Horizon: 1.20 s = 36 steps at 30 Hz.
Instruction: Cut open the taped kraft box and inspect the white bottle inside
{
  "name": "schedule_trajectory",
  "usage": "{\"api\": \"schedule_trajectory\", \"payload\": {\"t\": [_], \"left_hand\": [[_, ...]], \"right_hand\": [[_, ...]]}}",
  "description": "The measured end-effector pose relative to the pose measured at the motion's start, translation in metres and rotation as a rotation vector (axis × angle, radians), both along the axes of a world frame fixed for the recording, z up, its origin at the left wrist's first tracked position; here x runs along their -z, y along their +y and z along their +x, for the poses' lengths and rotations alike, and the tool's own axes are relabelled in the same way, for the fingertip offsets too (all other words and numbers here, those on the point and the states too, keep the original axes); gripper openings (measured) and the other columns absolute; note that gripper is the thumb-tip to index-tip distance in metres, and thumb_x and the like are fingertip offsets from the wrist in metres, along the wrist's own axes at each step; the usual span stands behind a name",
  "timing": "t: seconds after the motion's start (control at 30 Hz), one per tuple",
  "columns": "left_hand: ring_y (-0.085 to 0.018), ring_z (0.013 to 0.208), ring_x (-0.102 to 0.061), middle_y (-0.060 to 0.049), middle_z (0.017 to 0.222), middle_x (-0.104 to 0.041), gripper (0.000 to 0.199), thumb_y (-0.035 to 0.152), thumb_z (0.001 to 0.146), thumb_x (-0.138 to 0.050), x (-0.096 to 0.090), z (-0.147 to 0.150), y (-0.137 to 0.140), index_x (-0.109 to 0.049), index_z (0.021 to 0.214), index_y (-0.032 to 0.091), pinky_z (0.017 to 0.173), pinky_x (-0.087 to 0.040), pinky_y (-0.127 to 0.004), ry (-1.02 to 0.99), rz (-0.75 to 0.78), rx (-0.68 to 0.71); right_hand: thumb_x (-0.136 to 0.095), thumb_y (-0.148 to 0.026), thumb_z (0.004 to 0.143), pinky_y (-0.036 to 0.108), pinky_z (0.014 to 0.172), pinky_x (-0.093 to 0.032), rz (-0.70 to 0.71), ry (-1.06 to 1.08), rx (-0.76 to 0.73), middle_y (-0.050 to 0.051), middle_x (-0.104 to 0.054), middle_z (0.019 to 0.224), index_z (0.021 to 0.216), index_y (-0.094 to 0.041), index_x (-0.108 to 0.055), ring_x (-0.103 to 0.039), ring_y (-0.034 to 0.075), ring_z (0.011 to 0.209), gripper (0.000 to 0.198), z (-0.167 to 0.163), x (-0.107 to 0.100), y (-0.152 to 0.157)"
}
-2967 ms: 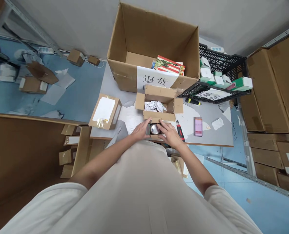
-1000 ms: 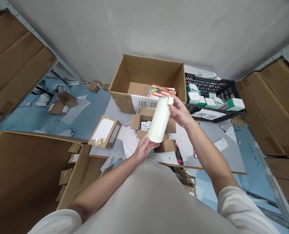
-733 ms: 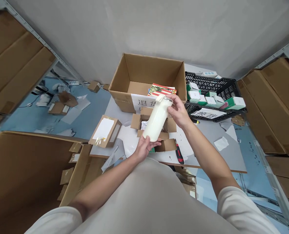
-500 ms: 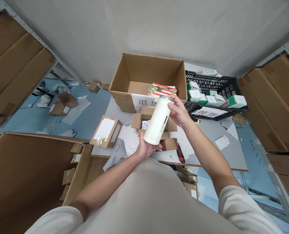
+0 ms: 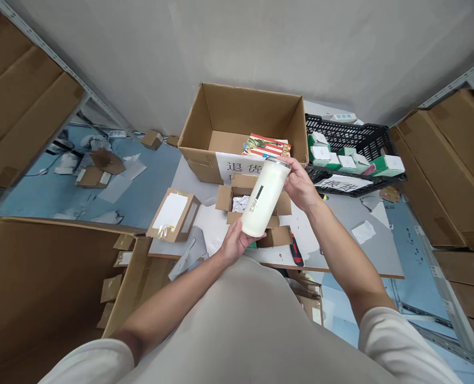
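White bottle [image 5: 265, 197], tilted, gripped by left hand [image 5: 232, 245] at base, right hand [image 5: 300, 185] at top; its small lettering is unreadable.

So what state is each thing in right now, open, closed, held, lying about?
Bottle: held tilted in the air, one hand at each end.
Left hand: gripping the bottle's base.
Right hand: gripping the bottle's top.
Small box: open, crumpled paper inside.
Big box: open, a colourful pack inside.
Sealed box: closed, taped, lying on the table.
Crate: holds small green and white boxes.
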<state>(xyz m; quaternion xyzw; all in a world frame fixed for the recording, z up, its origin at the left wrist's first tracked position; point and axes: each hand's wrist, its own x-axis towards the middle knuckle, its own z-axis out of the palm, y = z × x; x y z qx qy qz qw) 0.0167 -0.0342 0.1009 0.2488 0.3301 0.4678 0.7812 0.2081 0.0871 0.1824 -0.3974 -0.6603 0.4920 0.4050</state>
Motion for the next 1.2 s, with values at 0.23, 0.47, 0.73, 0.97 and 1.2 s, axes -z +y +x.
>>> {"api": "schedule_trajectory", "payload": {"t": [0.23, 0.47, 0.73, 0.97, 1.2], "left_hand": [[-0.028, 0.098, -0.067, -0.015, 0.115, -0.068, 0.074, 0.071, 0.075, -0.058, 0.001, 0.002, -0.001, -0.058, 0.123, 0.016, 0.089, -0.051, -0.046, -0.05, -0.045, 0.047], [-0.026, 0.093, -0.068, -0.012, 0.107, -0.07, 0.07, 0.067, 0.076, -0.061, 0.013, 0.004, -0.001, -0.057, 0.125, 0.017, 0.083, -0.052, -0.04, 0.054, 0.034, 0.009], [-0.037, 0.136, -0.037, -0.017, 0.149, -0.039, 0.115, 0.07, 0.054, -0.076, 0.036, -0.013, 0.009, -0.031, 0.146, 0.02, 0.11, -0.033, -0.05, 0.771, 0.601, 0.119], [-0.037, 0.132, -0.04, -0.022, 0.142, -0.043, 0.115, 0.046, 0.049, -0.088, 0.065, 0.009, -0.001, -0.031, 0.143, 0.014, 0.107, -0.036, -0.051, 1.324, 0.937, 0.33], [-0.038, 0.13, -0.042, -0.019, 0.139, -0.046, 0.079, 0.064, 0.057, -0.077, 0.073, 0.003, -0.006, -0.057, 0.118, 0.019, 0.105, -0.036, -0.052, 1.336, 1.041, 0.333]], "right_hand": [[-0.061, -0.067, 0.076, 0.039, 0.077, -0.054, -0.135, 0.176, 0.046, 0.005, -0.059, 0.124, 0.113, -0.031, -0.053, -0.061, 0.022, 0.102, 0.053, 0.005, -0.002, -0.001], [-0.069, -0.064, 0.071, 0.04, 0.086, -0.052, -0.049, 0.051, 0.101, 0.005, -0.064, 0.113, 0.107, -0.027, -0.062, -0.059, 0.022, 0.103, 0.052, 0.01, -0.011, -0.001], [-0.078, -0.047, 0.068, 0.042, 0.094, -0.05, 0.305, 0.029, 0.402, 0.003, -0.066, 0.101, 0.1, -0.025, -0.064, -0.063, 0.022, 0.1, 0.041, 0.043, -0.007, -0.036], [-0.079, -0.043, 0.066, 0.046, 0.096, -0.049, 0.394, 0.067, 0.625, 0.009, -0.066, 0.104, 0.101, -0.022, -0.062, -0.064, 0.026, 0.105, 0.044, 0.082, 0.06, -0.106], [-0.077, -0.042, 0.068, 0.046, 0.095, -0.05, 0.283, 0.051, 0.683, 0.01, -0.065, 0.107, 0.1, -0.023, -0.061, -0.063, 0.026, 0.108, 0.041, 0.074, 0.088, -0.132]]}}
